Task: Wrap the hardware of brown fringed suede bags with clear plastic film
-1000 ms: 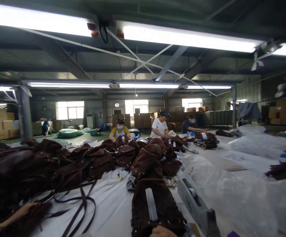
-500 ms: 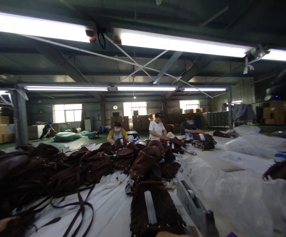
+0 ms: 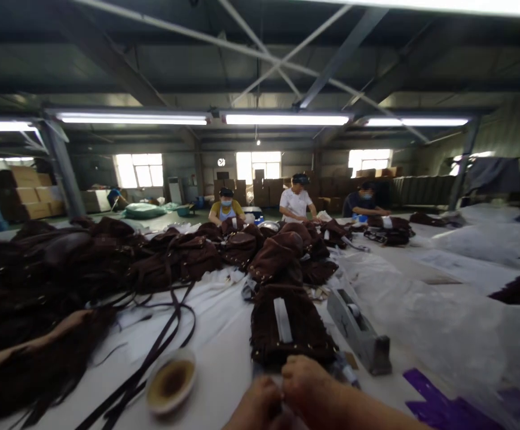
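At the bottom centre, my left hand (image 3: 260, 401) and my right hand (image 3: 308, 382) are side by side, fingers bent and pressed together. A pale bit shows between them; it is too blurred and covered to name. Just beyond my fingers lies a dark brown bag (image 3: 307, 325), flat on the table, with a light grey strip (image 3: 282, 321) across its front. My right hand is at the bag's near edge. Clear plastic (image 3: 347, 370) shows at its near right corner. A grey tape dispenser (image 3: 359, 331) stands right of the bag.
Brown bags (image 3: 282, 254) are heaped across the white table (image 3: 215, 358). A bowl of brown liquid (image 3: 170, 382) stands left, beside long straps (image 3: 152, 364). Another person's arm (image 3: 40, 340) reaches in at left. Plastic sheeting (image 3: 421, 322) and purple plastic (image 3: 439, 400) lie right. Several co-workers stand opposite.
The view has tilted down and the scene sits further right. Both my hands now show together at the bag's near edge. The bowl and more purple plastic have come into view.
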The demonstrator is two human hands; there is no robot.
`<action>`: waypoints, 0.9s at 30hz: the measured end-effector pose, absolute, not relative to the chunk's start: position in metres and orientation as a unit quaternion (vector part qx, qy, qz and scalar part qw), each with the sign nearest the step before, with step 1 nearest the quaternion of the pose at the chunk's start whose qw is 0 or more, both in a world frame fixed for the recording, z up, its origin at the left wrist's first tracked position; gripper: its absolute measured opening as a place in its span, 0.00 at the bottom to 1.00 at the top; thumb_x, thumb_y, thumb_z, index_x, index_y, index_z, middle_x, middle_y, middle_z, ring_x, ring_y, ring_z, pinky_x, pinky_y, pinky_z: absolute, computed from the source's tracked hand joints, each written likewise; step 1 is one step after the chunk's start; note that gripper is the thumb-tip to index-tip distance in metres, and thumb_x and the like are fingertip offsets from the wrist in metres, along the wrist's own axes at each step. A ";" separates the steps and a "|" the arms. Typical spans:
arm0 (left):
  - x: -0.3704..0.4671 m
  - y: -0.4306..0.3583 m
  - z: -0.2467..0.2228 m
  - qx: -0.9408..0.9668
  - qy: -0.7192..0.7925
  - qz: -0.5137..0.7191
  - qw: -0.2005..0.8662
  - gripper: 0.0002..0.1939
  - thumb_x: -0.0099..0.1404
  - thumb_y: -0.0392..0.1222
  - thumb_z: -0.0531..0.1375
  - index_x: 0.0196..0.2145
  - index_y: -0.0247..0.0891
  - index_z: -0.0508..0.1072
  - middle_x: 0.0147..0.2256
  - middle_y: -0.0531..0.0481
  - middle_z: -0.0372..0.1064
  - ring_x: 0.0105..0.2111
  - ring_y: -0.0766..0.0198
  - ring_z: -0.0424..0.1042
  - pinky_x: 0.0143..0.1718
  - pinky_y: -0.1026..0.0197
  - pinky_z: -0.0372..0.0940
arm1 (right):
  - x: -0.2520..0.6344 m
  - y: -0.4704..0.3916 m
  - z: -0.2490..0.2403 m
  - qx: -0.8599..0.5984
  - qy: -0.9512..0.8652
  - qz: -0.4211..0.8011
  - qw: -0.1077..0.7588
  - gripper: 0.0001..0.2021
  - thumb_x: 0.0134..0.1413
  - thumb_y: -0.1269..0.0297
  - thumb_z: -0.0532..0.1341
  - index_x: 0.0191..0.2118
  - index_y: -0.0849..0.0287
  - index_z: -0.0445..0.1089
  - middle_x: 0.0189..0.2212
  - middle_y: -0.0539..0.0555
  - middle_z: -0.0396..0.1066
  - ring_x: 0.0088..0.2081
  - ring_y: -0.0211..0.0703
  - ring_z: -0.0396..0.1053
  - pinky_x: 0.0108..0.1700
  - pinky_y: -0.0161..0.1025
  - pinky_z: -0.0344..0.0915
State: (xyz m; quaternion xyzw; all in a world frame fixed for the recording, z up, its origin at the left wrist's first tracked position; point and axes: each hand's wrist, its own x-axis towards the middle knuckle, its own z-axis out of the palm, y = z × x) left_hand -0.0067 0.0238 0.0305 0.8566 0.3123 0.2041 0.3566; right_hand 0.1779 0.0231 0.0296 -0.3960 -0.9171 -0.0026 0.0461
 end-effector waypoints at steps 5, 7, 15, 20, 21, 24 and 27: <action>-0.001 0.022 0.031 0.872 0.335 0.174 0.312 0.04 0.59 0.38 0.62 0.26 0.37 0.74 0.30 0.48 0.72 0.34 0.60 0.68 0.40 0.60 0.62 | 0.194 -0.007 0.045 -0.359 -0.921 -0.083 0.123 0.07 0.53 0.73 0.60 0.26 0.60 0.68 0.26 0.53 0.69 0.30 0.42 0.61 0.36 0.41 0.56; 0.002 0.022 0.030 0.863 0.340 0.188 0.324 0.09 0.60 0.40 0.62 0.23 0.36 0.72 0.27 0.49 0.69 0.31 0.63 0.66 0.36 0.62 0.61 | 0.196 -0.010 0.047 -0.362 -0.915 -0.087 0.155 0.10 0.57 0.73 0.58 0.25 0.60 0.67 0.26 0.53 0.67 0.30 0.42 0.59 0.36 0.41 0.55; 0.002 0.025 0.027 0.806 0.340 0.254 0.412 0.09 0.58 0.38 0.61 0.21 0.35 0.69 0.24 0.53 0.65 0.27 0.67 0.62 0.31 0.64 0.57 | 0.189 -0.032 0.043 -0.397 -0.892 -0.103 0.187 0.08 0.65 0.66 0.55 0.41 0.62 0.71 0.32 0.55 0.68 0.36 0.46 0.59 0.40 0.44 0.55; -0.009 0.028 0.033 0.731 0.297 0.205 0.579 0.10 0.57 0.43 0.62 0.26 0.33 0.72 0.23 0.55 0.63 0.25 0.69 0.59 0.28 0.65 0.57 | 0.188 -0.039 0.035 -0.395 -0.875 -0.175 0.220 0.09 0.63 0.71 0.55 0.41 0.61 0.72 0.31 0.55 0.68 0.34 0.45 0.60 0.38 0.44 0.53; -0.010 0.028 0.034 0.707 0.289 0.201 0.614 0.12 0.57 0.46 0.63 0.28 0.33 0.74 0.24 0.54 0.64 0.26 0.69 0.61 0.29 0.65 0.58 | 0.187 -0.039 0.033 -0.394 -0.872 -0.178 0.229 0.09 0.63 0.72 0.55 0.41 0.60 0.73 0.31 0.55 0.68 0.34 0.44 0.60 0.38 0.44 0.54; -0.010 0.028 0.034 0.654 0.288 0.207 0.669 0.19 0.60 0.54 0.62 0.31 0.31 0.74 0.26 0.51 0.66 0.27 0.68 0.63 0.32 0.63 0.62 | 0.183 -0.038 0.030 -0.405 -0.862 -0.174 0.250 0.09 0.64 0.71 0.55 0.41 0.59 0.73 0.30 0.54 0.69 0.34 0.44 0.61 0.38 0.43 0.55; -0.006 0.026 0.033 0.690 0.320 0.234 0.606 0.21 0.63 0.56 0.60 0.29 0.32 0.73 0.25 0.51 0.66 0.26 0.68 0.63 0.32 0.63 0.61 | 0.183 -0.039 0.025 -0.428 -0.847 -0.154 0.275 0.10 0.64 0.70 0.55 0.43 0.58 0.74 0.32 0.55 0.71 0.36 0.44 0.65 0.41 0.44 0.58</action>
